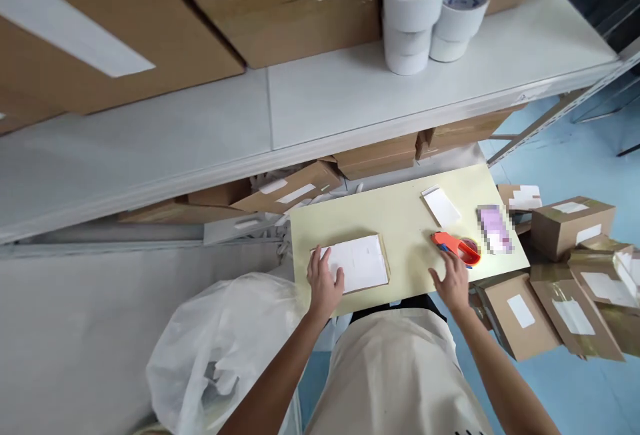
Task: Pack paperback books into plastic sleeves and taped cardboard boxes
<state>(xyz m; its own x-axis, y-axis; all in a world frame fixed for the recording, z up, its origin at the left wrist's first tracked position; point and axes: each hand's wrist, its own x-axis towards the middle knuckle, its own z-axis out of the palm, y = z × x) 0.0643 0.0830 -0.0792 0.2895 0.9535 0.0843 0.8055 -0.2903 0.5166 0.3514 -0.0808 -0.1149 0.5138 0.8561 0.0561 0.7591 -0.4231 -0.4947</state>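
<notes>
On the small pale-yellow table [400,221] lies a flat cardboard box [363,263] with a large white sheet over its top. My left hand [324,281] rests on the box's left end, fingers spread. An orange tape dispenser [453,243] with a roll of tape lies toward the table's right side. My right hand [453,283] is at the dispenser's near edge, thumb and fingers apart; whether the fingertips touch it I cannot tell. Beyond the dispenser is a stack of white labels or slips [441,207]. To its right lies a blurred purple item [494,228].
A grey shelf [320,105] crosses above the table, bearing large cartons [280,15] and stacked tape rolls [414,18]. Several labelled cardboard boxes [523,315] are piled on the blue floor at right. A translucent plastic bag [225,348] stands at left.
</notes>
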